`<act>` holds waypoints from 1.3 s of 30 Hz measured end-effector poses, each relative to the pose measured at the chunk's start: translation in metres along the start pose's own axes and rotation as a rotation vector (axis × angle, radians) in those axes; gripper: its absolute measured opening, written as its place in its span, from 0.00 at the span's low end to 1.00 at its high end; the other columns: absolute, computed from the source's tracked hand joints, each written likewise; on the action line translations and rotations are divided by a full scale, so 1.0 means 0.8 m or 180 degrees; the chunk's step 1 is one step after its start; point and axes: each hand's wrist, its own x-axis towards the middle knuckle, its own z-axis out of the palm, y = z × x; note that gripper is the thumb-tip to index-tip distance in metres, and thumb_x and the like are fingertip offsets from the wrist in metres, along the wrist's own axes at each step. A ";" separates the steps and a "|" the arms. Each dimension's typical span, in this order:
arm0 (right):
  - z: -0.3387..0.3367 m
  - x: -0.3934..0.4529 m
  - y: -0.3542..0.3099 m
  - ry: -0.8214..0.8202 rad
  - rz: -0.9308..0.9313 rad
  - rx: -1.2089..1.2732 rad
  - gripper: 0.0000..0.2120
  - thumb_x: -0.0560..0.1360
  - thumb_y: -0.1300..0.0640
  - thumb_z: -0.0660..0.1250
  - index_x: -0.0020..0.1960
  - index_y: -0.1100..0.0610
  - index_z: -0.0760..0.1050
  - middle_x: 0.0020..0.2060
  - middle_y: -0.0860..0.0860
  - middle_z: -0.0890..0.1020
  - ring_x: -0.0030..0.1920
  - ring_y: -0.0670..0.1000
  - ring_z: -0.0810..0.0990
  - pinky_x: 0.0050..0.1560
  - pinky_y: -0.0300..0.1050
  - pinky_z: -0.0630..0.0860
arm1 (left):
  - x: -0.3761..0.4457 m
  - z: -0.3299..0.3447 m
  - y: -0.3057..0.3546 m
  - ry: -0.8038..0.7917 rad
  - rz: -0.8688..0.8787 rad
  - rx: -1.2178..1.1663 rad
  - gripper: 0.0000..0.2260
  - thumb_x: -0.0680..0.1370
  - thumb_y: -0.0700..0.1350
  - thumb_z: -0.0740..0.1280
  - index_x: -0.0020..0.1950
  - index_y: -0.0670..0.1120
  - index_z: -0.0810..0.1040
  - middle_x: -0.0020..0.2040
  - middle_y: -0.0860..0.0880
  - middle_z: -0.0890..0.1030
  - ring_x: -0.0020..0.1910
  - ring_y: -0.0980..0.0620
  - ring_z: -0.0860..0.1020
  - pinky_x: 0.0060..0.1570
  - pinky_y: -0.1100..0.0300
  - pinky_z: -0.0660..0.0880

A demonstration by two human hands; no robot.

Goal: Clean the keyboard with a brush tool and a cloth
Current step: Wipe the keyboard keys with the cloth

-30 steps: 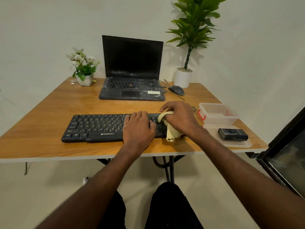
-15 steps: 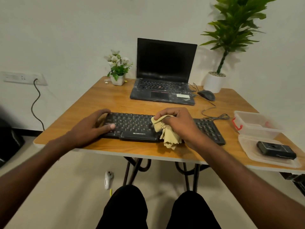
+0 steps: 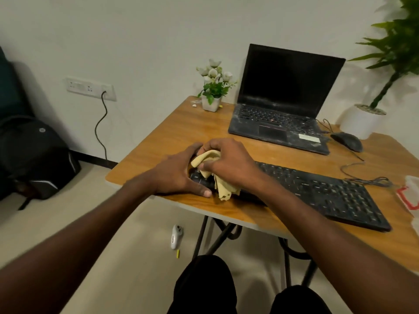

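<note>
A black keyboard (image 3: 322, 191) lies along the front of the wooden table (image 3: 186, 130). My right hand (image 3: 229, 164) grips a crumpled yellow cloth (image 3: 221, 189) and presses it on the keyboard's left end. My left hand (image 3: 179, 175) wraps around that same left end, thumb along the front edge and fingers over the back, holding the keyboard. The leftmost keys are mostly hidden under both hands. No brush tool is in view.
An open black laptop (image 3: 283, 105) stands behind the keyboard, a mouse (image 3: 347, 141) to its right, a small flower pot (image 3: 212, 100) to its left, a potted plant (image 3: 362, 121) at the back right. A clear box with a red clip (image 3: 410, 196) sits at the right edge. A backpack (image 3: 34, 155) rests on the floor.
My right hand has wiped the cloth leftward along the keyboard to its left end, where it meets my left hand. The camera has turned left.
</note>
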 end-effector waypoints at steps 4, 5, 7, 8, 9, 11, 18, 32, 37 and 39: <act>0.016 0.008 -0.003 -0.0301 -0.0360 -0.0655 0.09 0.73 0.59 0.76 0.48 0.45 0.86 0.42 0.42 0.86 0.44 0.44 0.83 0.46 0.52 0.83 | 0.002 0.000 0.000 0.0034 -0.0004 0.0104 0.60 0.61 0.72 0.82 0.84 0.61 0.53 0.75 0.58 0.76 0.74 0.53 0.73 0.77 0.43 0.65; 0.013 0.006 -0.002 -0.0354 -0.0445 -0.0859 0.09 0.73 0.58 0.75 0.50 0.45 0.86 0.43 0.43 0.86 0.44 0.45 0.83 0.46 0.53 0.83 | 0.003 0.000 -0.002 0.0042 -0.0023 0.0154 0.61 0.61 0.73 0.81 0.84 0.59 0.52 0.77 0.56 0.74 0.76 0.51 0.72 0.78 0.42 0.64; -0.001 0.005 -0.002 -0.0554 -0.0460 -0.1151 0.09 0.73 0.56 0.75 0.52 0.45 0.86 0.44 0.44 0.86 0.45 0.47 0.84 0.47 0.53 0.83 | 0.003 0.000 -0.003 0.0031 -0.0062 0.0214 0.61 0.61 0.73 0.81 0.84 0.59 0.51 0.80 0.54 0.70 0.78 0.48 0.70 0.79 0.41 0.62; -0.010 0.006 -0.003 -0.0672 -0.0407 -0.1287 0.09 0.73 0.54 0.76 0.52 0.45 0.86 0.45 0.44 0.86 0.45 0.47 0.83 0.47 0.53 0.83 | 0.004 0.000 -0.003 0.0025 -0.0070 0.0218 0.61 0.61 0.74 0.80 0.84 0.59 0.51 0.81 0.54 0.69 0.78 0.48 0.69 0.79 0.41 0.62; -0.016 0.008 -0.006 -0.0757 -0.0356 -0.1448 0.10 0.72 0.53 0.77 0.52 0.44 0.86 0.45 0.44 0.86 0.45 0.47 0.83 0.46 0.52 0.83 | 0.004 0.001 -0.003 0.0024 -0.0057 0.0223 0.61 0.60 0.75 0.80 0.84 0.59 0.52 0.81 0.54 0.69 0.77 0.48 0.70 0.79 0.41 0.62; -0.015 0.012 -0.014 -0.0692 -0.0399 -0.1734 0.10 0.71 0.52 0.77 0.52 0.45 0.86 0.43 0.45 0.86 0.43 0.48 0.83 0.44 0.51 0.83 | 0.004 0.001 -0.003 0.0032 -0.0037 0.0194 0.60 0.60 0.75 0.80 0.83 0.59 0.53 0.79 0.54 0.71 0.76 0.50 0.71 0.79 0.40 0.63; 0.007 -0.010 -0.019 -0.0761 -0.1044 -0.1705 0.15 0.72 0.60 0.74 0.56 0.46 0.85 0.48 0.45 0.82 0.46 0.47 0.79 0.40 0.40 0.75 | 0.001 -0.001 -0.001 0.0047 -0.0044 0.0074 0.57 0.61 0.69 0.82 0.82 0.58 0.56 0.70 0.57 0.76 0.71 0.50 0.74 0.74 0.46 0.66; -0.035 -0.038 0.011 -0.0761 -0.1171 -0.2035 0.14 0.77 0.57 0.71 0.59 0.43 0.84 0.50 0.44 0.75 0.48 0.46 0.74 0.42 0.42 0.74 | 0.008 -0.007 -0.018 -0.0224 -0.0199 -0.0018 0.62 0.57 0.76 0.81 0.82 0.67 0.50 0.80 0.54 0.67 0.76 0.43 0.68 0.76 0.37 0.68; -0.008 -0.032 -0.006 -0.0207 -0.1305 -0.1780 0.15 0.76 0.58 0.72 0.59 0.42 0.84 0.49 0.45 0.74 0.46 0.48 0.74 0.40 0.44 0.71 | 0.008 -0.012 -0.020 -0.0401 -0.0104 -0.0078 0.61 0.59 0.74 0.82 0.83 0.68 0.49 0.83 0.57 0.63 0.80 0.45 0.64 0.79 0.38 0.64; 0.005 -0.033 -0.012 -0.0332 -0.1364 -0.1888 0.13 0.76 0.56 0.73 0.59 0.43 0.84 0.51 0.45 0.74 0.47 0.47 0.74 0.40 0.42 0.69 | 0.006 -0.011 -0.021 -0.0350 -0.0083 -0.0107 0.62 0.59 0.74 0.82 0.83 0.68 0.49 0.83 0.58 0.63 0.81 0.45 0.63 0.79 0.38 0.64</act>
